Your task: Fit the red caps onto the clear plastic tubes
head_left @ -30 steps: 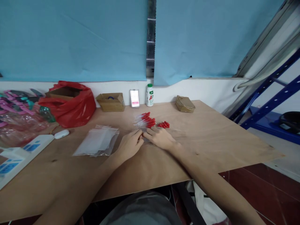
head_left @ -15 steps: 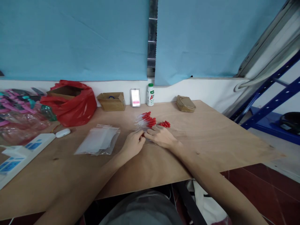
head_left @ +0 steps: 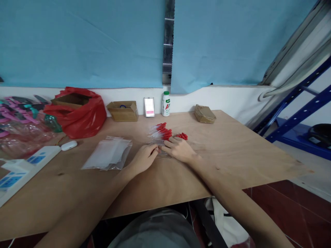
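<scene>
My left hand point(head_left: 143, 157) rests low over the table with thumb and fingers pinched together. My right hand point(head_left: 181, 149) meets it from the other side, fingers curled in, their tips almost touching the left ones. Thin metal rods point(head_left: 163, 152) lie beneath and between the fingertips; whether either hand grips one is hidden. Just beyond the hands is a pile of thin metal rods with red handles point(head_left: 167, 133), the handles toward the right. Small red pieces point(head_left: 183, 136) form a heap behind my right hand.
Clear plastic bags point(head_left: 108, 155) lie to the left, near a white power strip point(head_left: 28, 168). Along the wall stand a red bag point(head_left: 85, 120), an open cardboard box point(head_left: 125, 115), a white bottle point(head_left: 166, 105) and a brown package point(head_left: 205, 114). A blue rack point(head_left: 294, 100) stands at right.
Both hands stay at the same spot, with only slight finger movement. My left hand's fingers look a little flatter and more stretched toward the right hand. The objects around have not moved.
</scene>
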Demonstrator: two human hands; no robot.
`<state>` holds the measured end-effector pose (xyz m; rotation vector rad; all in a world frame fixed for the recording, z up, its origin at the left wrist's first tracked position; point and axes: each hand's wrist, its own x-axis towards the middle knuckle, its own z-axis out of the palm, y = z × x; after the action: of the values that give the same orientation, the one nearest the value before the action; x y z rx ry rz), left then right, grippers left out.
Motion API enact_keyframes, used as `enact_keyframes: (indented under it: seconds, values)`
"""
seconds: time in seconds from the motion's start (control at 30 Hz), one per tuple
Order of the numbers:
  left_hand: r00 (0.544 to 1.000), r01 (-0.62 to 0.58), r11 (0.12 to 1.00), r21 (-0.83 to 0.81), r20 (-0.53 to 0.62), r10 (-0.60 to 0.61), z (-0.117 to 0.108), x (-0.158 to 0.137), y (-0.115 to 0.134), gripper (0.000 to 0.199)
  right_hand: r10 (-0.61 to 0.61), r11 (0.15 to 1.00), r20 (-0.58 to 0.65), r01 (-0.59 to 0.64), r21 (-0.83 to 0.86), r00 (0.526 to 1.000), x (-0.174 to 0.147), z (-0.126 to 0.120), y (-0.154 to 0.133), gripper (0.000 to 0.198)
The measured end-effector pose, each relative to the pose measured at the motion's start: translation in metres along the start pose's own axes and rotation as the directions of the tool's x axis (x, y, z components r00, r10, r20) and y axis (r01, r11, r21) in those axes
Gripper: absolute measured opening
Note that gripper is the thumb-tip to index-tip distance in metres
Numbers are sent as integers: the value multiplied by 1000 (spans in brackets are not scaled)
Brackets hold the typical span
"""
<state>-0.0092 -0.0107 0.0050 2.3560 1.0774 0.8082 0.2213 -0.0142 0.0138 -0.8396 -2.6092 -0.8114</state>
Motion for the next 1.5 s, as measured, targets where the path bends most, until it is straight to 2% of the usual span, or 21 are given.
enact_keyframes:
  seconds: [0.13,0.23,0.33,0.43,0.53,0.67,0.77,0.93,1.07,1.27,1.5]
  values:
    - [998,-28,998,55,-49,31,0,1,1,21,33,998,15,-34,59,999,3,1,-5,22]
    - [992,-50,991,126,-110,64,2,0,2,16,112,983,68,-121,141,991,6,0,-9,28]
    - [985,-69,983,172,-143,94,3,-2,2,14,211,953,153,-238,187,965,9,-3,-12,40]
    - [979,-86,979,187,-164,118,1,-3,4,15,261,931,243,-310,194,934,10,-7,-14,41]
    - [986,-84,970,229,-118,114,-3,-5,6,14,230,935,284,-292,201,931,10,-9,-14,40]
    - [993,-119,937,329,56,106,-8,-5,6,15,169,951,279,-230,207,945,9,-8,-15,37]
    - [987,-145,921,362,121,108,-8,-4,3,16,156,957,272,-213,196,950,8,-6,-15,34]
    - [991,-113,934,338,99,84,-5,-4,2,15,126,964,265,-181,193,956,7,-6,-15,25]
    - [996,-79,938,338,74,57,-4,-4,5,17,115,961,288,-180,211,951,9,-11,-14,29]
    - [995,-71,944,323,95,43,-5,-3,8,18,112,969,302,-172,180,947,10,-15,-13,29]
    - [997,-53,970,239,59,40,2,-1,6,20,98,975,308,-153,161,946,8,-16,-9,29]
